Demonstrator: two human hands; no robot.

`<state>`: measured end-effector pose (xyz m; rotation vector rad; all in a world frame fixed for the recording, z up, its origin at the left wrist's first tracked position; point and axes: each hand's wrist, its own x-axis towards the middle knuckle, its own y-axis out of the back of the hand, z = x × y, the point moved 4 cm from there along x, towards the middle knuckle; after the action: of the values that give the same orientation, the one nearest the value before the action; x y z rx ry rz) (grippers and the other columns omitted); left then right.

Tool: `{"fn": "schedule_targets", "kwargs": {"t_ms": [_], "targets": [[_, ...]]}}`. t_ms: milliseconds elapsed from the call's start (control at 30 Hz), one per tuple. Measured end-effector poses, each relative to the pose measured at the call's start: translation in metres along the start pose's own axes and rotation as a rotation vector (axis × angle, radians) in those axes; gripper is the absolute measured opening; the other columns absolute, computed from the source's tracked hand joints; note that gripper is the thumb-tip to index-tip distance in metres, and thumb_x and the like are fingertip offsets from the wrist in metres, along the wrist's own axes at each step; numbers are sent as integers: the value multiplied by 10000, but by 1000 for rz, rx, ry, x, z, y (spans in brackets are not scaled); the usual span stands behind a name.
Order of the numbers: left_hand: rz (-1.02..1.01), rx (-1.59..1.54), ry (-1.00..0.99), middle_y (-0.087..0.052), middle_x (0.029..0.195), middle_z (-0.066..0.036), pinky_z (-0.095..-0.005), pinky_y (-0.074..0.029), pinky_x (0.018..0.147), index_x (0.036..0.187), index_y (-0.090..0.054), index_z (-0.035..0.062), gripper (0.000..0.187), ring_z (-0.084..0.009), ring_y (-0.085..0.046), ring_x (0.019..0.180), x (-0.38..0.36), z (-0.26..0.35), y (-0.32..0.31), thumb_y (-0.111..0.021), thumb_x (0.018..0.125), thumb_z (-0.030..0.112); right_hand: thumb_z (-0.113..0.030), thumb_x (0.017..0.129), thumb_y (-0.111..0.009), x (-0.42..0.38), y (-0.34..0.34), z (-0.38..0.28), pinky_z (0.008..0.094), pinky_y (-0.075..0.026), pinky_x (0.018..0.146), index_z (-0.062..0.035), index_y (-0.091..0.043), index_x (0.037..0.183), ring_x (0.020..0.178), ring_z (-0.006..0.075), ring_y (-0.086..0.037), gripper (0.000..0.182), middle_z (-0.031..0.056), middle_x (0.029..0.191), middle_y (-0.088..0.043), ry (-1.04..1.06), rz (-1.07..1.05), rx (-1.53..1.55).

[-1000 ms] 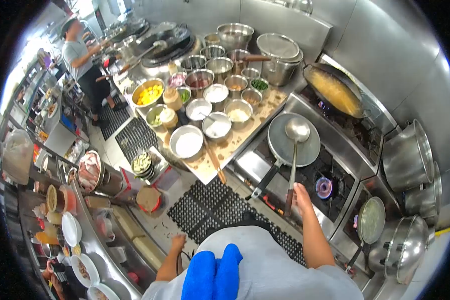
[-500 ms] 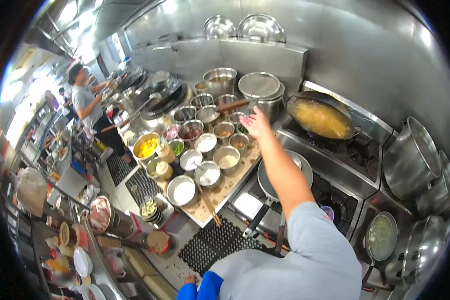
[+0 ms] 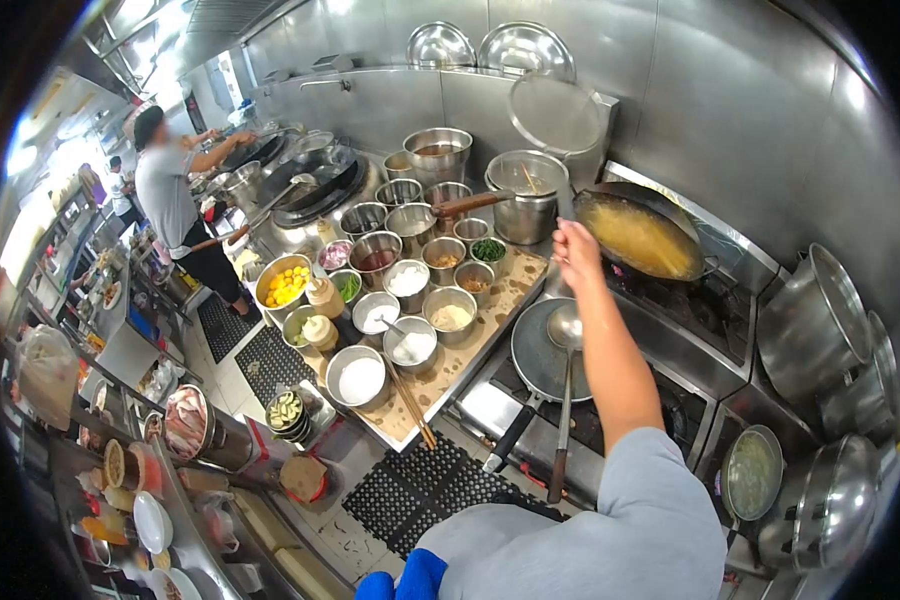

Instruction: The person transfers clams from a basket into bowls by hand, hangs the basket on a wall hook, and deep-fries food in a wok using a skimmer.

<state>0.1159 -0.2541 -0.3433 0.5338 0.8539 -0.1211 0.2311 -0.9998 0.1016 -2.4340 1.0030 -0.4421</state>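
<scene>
- No text, label, brand, number or sign can be read
- Squeeze bottles [image 3: 323,298] near the tabletop's [image 3: 511,302] left edge: any marking too small to make out
- Red-and-white box [image 3: 269,446]: any print too blurred to read

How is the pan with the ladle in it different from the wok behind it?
The frying pan is broad and shallow, while the wok is deeper and bowl-shaped. The frying pan has a long dark handle, whereas the wok shows a small loop at its rim. The frying pan holds a ladle and no visible food; the wok holds yellow liquid. Both are round and sit on the stove.
</scene>
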Motion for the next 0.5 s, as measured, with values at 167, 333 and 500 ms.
{"fn": "schedule_targets", "kwargs": {"t_ms": [167,333,500], "targets": [[-16,5,-16,-647,868,-127,-354,-512,667,989,-622,-30,259,-237,-639,795,19,8,5,-536,848,169,-164,888,-518,-86,94,-88,219,-289,334,-81,-475,963,397,63,-376,120,-5,629,-471,60,208,-357],[-45,36,-52,-645,869,-130,-354,-513,675,980,-619,-39,246,-241,-640,803,48,36,7,-537,848,152,-175,855,-543,-136,168,-189,291,-345,355,-44,-485,1001,409,129,-457,204,41,605,-514,-25,519,-1046],[-265,90,-133,-650,871,-139,-335,-510,696,988,-614,-54,268,-241,-640,805,59,67,-10,-528,851,160,-149,819,-533,-155,202,-237,458,-480,776,2,-505,1079,889,411,-615,302,264,957,-620,93,752,-1911]]}}
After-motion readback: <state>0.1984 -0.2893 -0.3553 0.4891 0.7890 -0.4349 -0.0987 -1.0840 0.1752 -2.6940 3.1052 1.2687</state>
